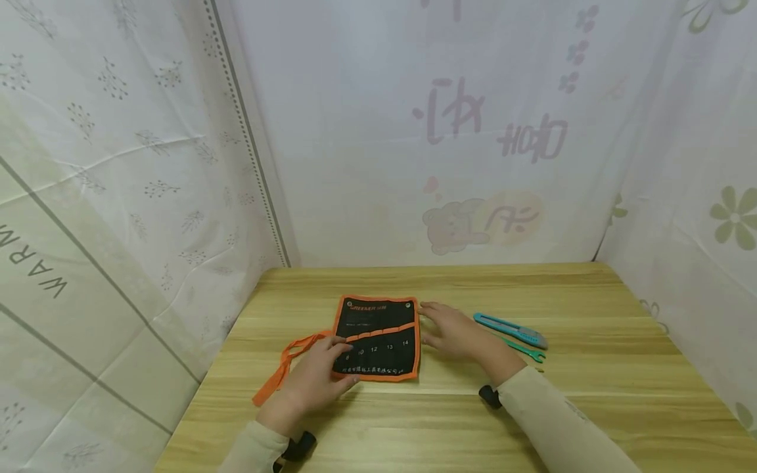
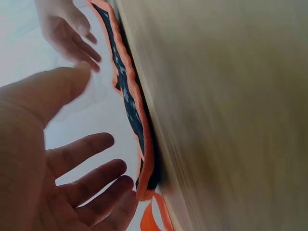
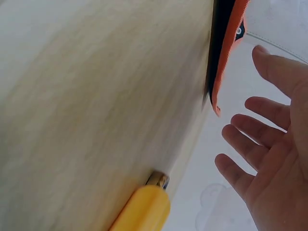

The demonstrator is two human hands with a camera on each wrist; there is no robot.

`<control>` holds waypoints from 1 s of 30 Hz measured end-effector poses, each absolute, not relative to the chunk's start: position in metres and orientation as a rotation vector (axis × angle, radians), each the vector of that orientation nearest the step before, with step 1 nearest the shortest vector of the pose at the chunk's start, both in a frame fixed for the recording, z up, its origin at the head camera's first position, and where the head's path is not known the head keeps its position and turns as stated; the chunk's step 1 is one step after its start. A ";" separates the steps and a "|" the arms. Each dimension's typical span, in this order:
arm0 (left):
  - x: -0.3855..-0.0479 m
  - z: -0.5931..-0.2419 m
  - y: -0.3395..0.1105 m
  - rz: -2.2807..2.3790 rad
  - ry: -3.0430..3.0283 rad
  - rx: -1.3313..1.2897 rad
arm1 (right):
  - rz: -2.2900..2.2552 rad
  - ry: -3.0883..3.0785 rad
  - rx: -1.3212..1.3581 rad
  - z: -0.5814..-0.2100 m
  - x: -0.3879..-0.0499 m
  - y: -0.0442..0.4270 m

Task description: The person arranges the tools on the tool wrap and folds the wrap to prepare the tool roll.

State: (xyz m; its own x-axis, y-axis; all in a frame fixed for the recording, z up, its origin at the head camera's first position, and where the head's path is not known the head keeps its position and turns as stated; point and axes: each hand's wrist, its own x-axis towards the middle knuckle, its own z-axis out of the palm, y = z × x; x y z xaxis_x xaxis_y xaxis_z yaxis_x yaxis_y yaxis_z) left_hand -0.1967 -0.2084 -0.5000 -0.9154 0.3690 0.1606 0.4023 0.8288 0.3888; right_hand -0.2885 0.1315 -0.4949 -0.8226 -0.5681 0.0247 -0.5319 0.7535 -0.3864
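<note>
A black tool roll pouch [image 1: 378, 351] with orange trim lies flat on the wooden table, printed with sizes such as 10, 12, 13 and 14. Over its left edge hovers my left hand [image 1: 324, 371], fingers loosely extended; in the left wrist view the fingers [image 2: 98, 171] are spread and hold nothing. An orange tie strap [image 1: 284, 368] trails from the pouch's left side. Beside the right edge is my right hand [image 1: 452, 332]. Its relaxed fingers [image 3: 245, 139] grip nothing in the right wrist view, close to the pouch's orange edge [image 3: 225, 53].
Right of my right hand lies a blue utility knife [image 1: 511, 330], with a green open-end wrench [image 1: 529, 352] just nearer. A yellow-handled item [image 3: 144, 209] with a metal end shows in the right wrist view; its kind is unclear. Printed curtains [image 1: 355, 131] surround the table.
</note>
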 end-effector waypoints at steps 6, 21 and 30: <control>-0.192 -0.498 -0.204 -0.651 -2.916 -0.669 | -0.506 2.817 -0.946 -0.500 -0.295 0.120; -0.200 -0.503 -0.213 -0.544 -3.022 -0.669 | -0.363 2.728 -0.931 -0.508 -0.281 0.121; -0.211 -0.497 -0.215 -0.483 -3.099 -0.648 | -0.171 2.824 -1.016 -0.506 -0.255 0.124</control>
